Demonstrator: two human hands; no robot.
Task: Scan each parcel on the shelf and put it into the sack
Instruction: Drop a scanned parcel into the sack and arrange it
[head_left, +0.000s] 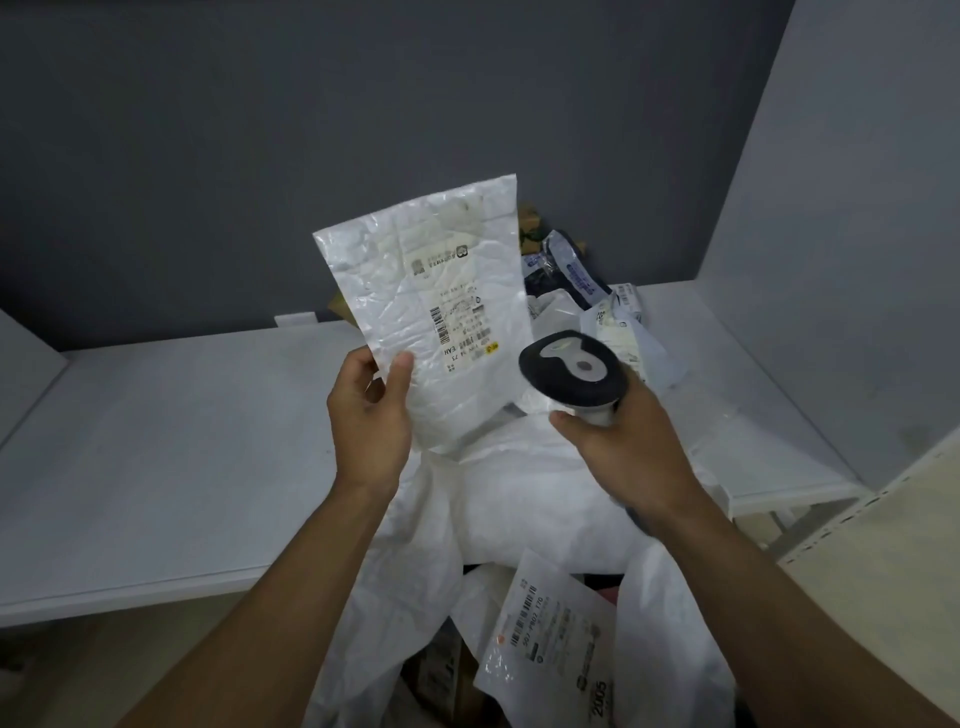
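— How many parcels were in hand?

— One: a flat white crinkled plastic mailer parcel (436, 291), upright above the middle of the white shelf board (156, 441). Its printed label and barcode faced the camera. The left hand (371, 415) pinched its lower left corner, with the thumb (399, 376) pressed flat on the front and the other fingers curled behind it.

— And the other hand?

— The right hand (631, 447) gripped the one black-and-grey handheld barcode scanner (571, 371), fingers wrapped round its pale handle. The scanner's head was just beside the parcel's lower right edge; I couldn't tell whether they touched.

— Where was the sack?

— There was one white plastic sack (519, 499), draped over the shelf's front edge right of the middle, with its mouth open below both hands. Two things showed inside: one white mailer with a barcode label (550, 634) and, to its left, one brown cardboard box (447, 673), mostly hidden.

— What else lay on the shelf?

— One heap of parcels (571, 275) lay against the back edge, right of the middle, partly behind the held mailer. I made out a dark bag with blue print, some white labelled packets and a brown cardboard corner. They overlapped too much for an exact count.
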